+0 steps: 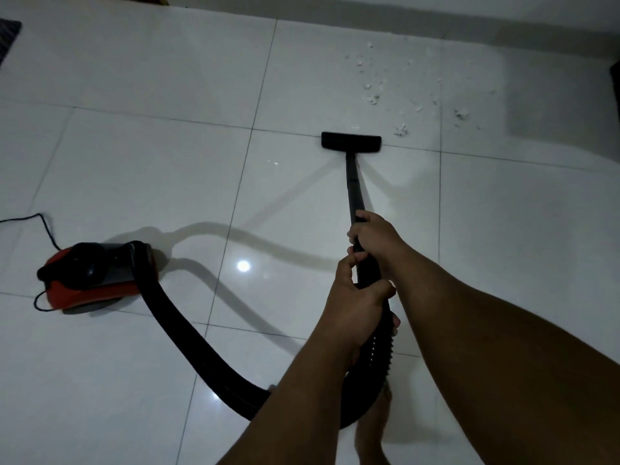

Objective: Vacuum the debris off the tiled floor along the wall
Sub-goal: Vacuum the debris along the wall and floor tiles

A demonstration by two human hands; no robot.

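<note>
A black vacuum wand (353, 186) runs from my hands down to a flat black floor nozzle (351, 142) resting on the white tiled floor (151, 182). My right hand (375, 238) grips the wand higher along its length, and my left hand (357, 305) grips it just below, near where the ribbed hose joins. Small white debris (372, 97) is scattered on the tiles beyond and to the right of the nozzle, near the wall (436, 15). More crumbs (461, 114) lie further right.
The red and black vacuum body (97, 276) sits on the floor at the left, its thick black hose (188, 344) curving toward me. A thin power cord (40, 223) trails off left. A dark mat (8, 36) is at the top left. My bare foot (372, 431) is below.
</note>
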